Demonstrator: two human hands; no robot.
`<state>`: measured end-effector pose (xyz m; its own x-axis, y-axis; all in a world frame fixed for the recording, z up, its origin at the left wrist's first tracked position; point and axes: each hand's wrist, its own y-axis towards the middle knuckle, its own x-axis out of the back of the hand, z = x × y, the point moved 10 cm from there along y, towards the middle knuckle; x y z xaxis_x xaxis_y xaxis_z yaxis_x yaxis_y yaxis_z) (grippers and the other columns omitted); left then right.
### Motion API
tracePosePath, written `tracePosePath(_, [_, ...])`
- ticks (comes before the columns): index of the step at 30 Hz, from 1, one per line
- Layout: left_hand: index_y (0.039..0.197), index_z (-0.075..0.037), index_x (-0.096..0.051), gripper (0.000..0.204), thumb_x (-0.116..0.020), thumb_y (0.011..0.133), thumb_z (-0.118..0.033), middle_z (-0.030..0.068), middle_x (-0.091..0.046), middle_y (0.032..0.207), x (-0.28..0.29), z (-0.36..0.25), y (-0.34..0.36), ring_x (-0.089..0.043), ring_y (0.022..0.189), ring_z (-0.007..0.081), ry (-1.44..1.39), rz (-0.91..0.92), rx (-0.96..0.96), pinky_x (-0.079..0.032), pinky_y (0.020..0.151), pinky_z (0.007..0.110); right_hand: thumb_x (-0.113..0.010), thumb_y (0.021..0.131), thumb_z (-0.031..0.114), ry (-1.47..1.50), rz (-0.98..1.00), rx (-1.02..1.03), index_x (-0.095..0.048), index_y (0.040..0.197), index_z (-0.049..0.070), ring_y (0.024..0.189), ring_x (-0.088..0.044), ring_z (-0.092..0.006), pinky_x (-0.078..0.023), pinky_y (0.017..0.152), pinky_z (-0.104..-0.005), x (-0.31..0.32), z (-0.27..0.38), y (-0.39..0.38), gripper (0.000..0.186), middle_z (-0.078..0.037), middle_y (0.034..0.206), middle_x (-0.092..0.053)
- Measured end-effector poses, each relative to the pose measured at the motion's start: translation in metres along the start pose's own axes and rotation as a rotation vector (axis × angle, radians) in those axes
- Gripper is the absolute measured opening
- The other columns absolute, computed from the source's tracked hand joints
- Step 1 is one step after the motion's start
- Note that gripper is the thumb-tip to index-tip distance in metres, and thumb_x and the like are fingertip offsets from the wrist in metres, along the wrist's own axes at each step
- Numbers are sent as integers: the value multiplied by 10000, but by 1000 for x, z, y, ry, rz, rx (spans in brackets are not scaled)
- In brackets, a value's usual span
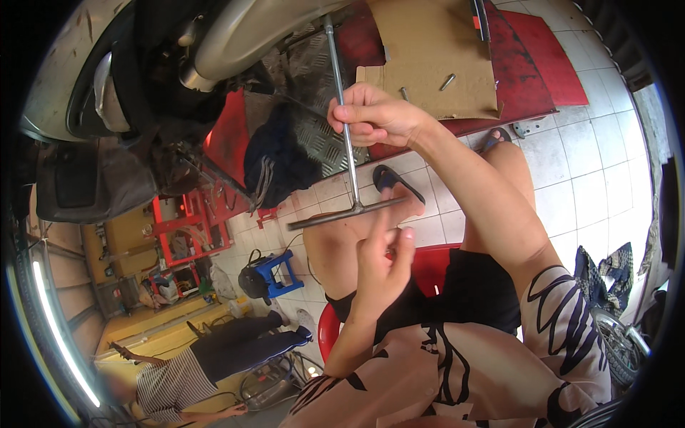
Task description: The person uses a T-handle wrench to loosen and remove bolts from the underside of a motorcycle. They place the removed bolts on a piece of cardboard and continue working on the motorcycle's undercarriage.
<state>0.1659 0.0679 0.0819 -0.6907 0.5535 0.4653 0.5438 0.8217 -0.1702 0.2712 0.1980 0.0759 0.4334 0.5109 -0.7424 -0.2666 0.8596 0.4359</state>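
My right hand (367, 114) grips the upright shaft of a metal T-handle wrench (349, 164), whose upper end reaches the underside of the scooter near a silver curved part (242, 39). Below the crossbar, my left hand (385, 257) has its index finger raised against or just beside the bar, slightly blurred, with the other fingers loosely curled and holding nothing. To the right of the shaft, small metal bolts (447, 82) lie on brown cardboard (442, 43) atop a red-edged stand (531, 85).
I sit on a red stool (435, 267) over white tiles. A blue step stool (285, 274) and red tool cart (178, 228) stand at left. A co-worker in a striped top (182, 374) is at lower left. A wheel (614, 342) is at lower right.
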Motion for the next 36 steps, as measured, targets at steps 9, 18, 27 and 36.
tracePosePath(9, [1503, 26, -131, 671, -489, 937, -26, -2, -488, 588, 40, -17, -7, -405, 505, 51, 6, -224, -101, -315, 502, 179, -556, 979, 256, 43, -31, 60, -567, 882, 3, 394, -304, -6, -207, 387, -186, 7, 13, -1, 271, 62, 517, -386])
tracePosePath(18, [1421, 33, -373, 585, -567, 872, -22, 50, -613, 688, 8, -46, -3, -485, 551, 80, 79, 11, -223, -371, 511, 209, -580, 968, 225, 91, -74, 100, -587, 875, -17, 410, -316, -10, -240, 412, -189, 13, 18, 1, 259, 54, 541, -418])
tracePosePath(27, [1298, 46, -534, 365, -498, 960, -88, -35, -457, 543, 72, -21, 2, -381, 499, 10, 556, -525, -310, -272, 477, 184, -581, 966, 232, 148, -72, 75, -594, 919, -25, 433, -342, -15, -264, 431, -187, 17, 8, 3, 262, 40, 576, -458])
tracePosePath(36, [1275, 87, -521, 394, -419, 1022, -197, -13, -493, 557, 29, 4, 15, -405, 480, 53, 176, -133, -123, -348, 498, 215, -601, 949, 223, -168, 64, -95, -609, 905, -35, 427, -317, -20, -240, 435, -196, -5, -15, 1, 261, 41, 521, -419])
